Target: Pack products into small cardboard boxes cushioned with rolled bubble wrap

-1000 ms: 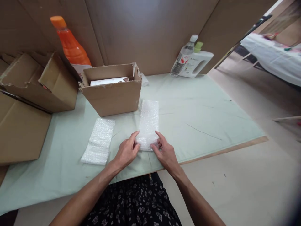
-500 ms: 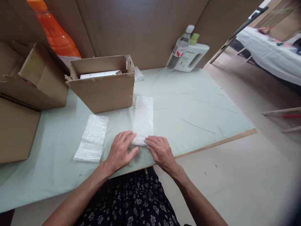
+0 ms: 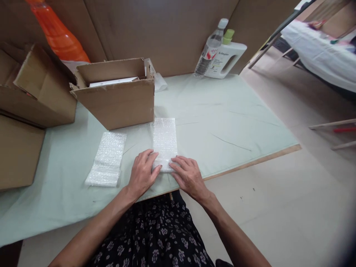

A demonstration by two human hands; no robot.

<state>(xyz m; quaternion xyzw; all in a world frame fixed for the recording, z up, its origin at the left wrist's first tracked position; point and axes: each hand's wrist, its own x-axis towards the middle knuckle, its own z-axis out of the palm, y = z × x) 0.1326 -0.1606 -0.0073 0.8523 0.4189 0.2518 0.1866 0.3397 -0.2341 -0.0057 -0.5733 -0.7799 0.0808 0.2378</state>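
Bubble-wrap strip (image 3: 165, 137) laid at frame centre.
Its near end is touched by left hand (image 3: 141, 170) and right hand (image 3: 189, 176), fingers apart from thumbs; upper left, a white item (image 3: 113, 82) is held in a carton (image 3: 122, 104).

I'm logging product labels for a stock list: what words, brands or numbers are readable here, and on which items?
White jug: brand line seems to include "Baby", too blurred to confirm; smaller print unreadable.
Clear bottle: marks on its label, too blurred to read.
Bubble wrap: no lettering visible.
Middle cardboard box: no lettering visible on its front.
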